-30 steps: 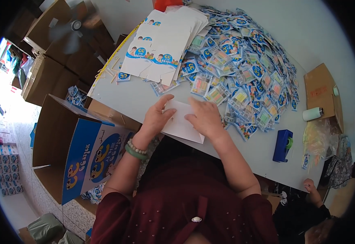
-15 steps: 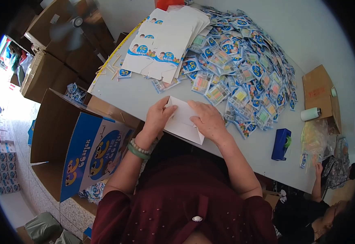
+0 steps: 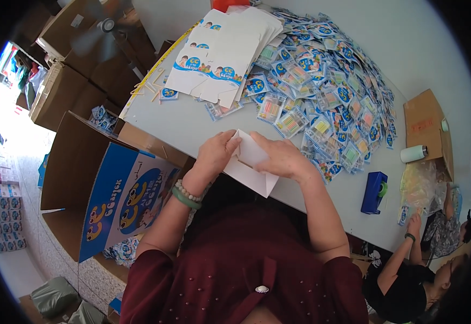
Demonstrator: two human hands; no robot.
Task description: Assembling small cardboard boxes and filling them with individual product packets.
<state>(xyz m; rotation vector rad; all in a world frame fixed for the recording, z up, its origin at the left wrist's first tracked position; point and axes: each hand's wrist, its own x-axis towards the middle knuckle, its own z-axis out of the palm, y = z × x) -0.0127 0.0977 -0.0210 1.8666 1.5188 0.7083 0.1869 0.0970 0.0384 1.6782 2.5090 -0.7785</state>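
A small white cardboard box (image 3: 249, 178), partly folded, is between my two hands at the table's front edge, with a gap showing along its near side. My left hand (image 3: 217, 153) grips its left end, thumb and fingers closed on the card. My right hand (image 3: 284, 156) wraps its right side, the thumb pressing near the middle. A bead bracelet and a green bangle circle my left wrist. Just beyond lies a big heap of small blue-and-clear packets (image 3: 322, 97) holding coloured sticks. Flat printed white box blanks (image 3: 219, 48) are stacked at the far left of the table.
A blue tape dispenser (image 3: 374, 193) stands to the right, near a pale bottle (image 3: 413, 154) and a brown carton (image 3: 427, 121). A large open blue-printed carton (image 3: 111, 200) is at my left, beside the table. A co-worker (image 3: 408, 281) sits at the lower right, a hand near plastic bags.
The white box has opened up along its near side, and my hands have shifted slightly right. At the lower right the co-worker has leaned in, with both forearms now showing.
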